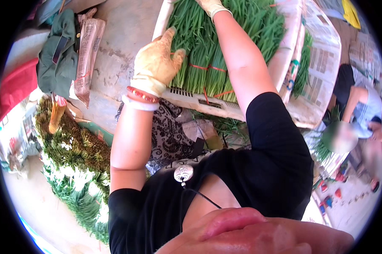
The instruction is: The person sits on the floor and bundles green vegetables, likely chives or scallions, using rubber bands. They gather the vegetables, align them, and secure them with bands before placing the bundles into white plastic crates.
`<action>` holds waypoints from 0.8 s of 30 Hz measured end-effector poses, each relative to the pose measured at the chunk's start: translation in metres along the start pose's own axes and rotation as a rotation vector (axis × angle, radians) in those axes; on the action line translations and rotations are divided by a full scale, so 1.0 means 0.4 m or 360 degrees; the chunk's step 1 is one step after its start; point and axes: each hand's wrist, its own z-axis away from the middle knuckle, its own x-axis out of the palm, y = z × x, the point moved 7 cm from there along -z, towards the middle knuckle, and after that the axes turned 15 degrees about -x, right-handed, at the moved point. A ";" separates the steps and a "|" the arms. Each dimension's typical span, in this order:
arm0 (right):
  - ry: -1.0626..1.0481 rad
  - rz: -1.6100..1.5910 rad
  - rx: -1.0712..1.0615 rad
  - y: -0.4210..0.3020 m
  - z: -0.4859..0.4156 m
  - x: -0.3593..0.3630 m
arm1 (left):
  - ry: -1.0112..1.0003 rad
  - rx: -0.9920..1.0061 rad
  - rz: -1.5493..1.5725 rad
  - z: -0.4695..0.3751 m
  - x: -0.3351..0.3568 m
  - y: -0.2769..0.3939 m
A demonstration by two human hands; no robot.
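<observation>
My left hand [157, 62], in a stained pale work glove, is at the near left corner of a white plastic crate [191, 101]. Its thumb and forefinger are spread beside the green leafy stalks, and nothing shows between them. My right hand [212, 7], gloved too, reaches over the far part of the leaves; the top edge of the picture cuts off its fingers. Bundles of long, flat green leaves, likely garlic chives [210, 63], fill the crate side by side. Red ties [207, 67] bind them, with the pale cut ends towards me.
A second white crate [324, 76] with greens adjoins on the right. Many bundled greens [73, 190] lie on the floor at left. A dark green cloth [56, 63] with a phone [60, 50] and a printed sack [88, 57] are upper left. People [359, 95] work at far right.
</observation>
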 end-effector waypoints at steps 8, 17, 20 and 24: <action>-0.0373 0.0756 -0.0345 -0.173 0.373 -0.273 | -0.0198 -0.0148 -0.0137 -0.053 0.043 -0.050; 0.1354 0.1058 0.0112 -0.322 1.323 -0.998 | -0.0361 0.0186 0.0208 -0.128 0.113 -0.120; 0.1946 0.0891 0.0554 -0.224 1.738 -1.104 | -0.0288 0.0352 -0.0119 -0.103 0.086 -0.045; 0.2184 0.0906 0.1002 -0.074 2.128 -1.018 | -0.0282 0.0351 -0.0011 -0.142 0.092 -0.049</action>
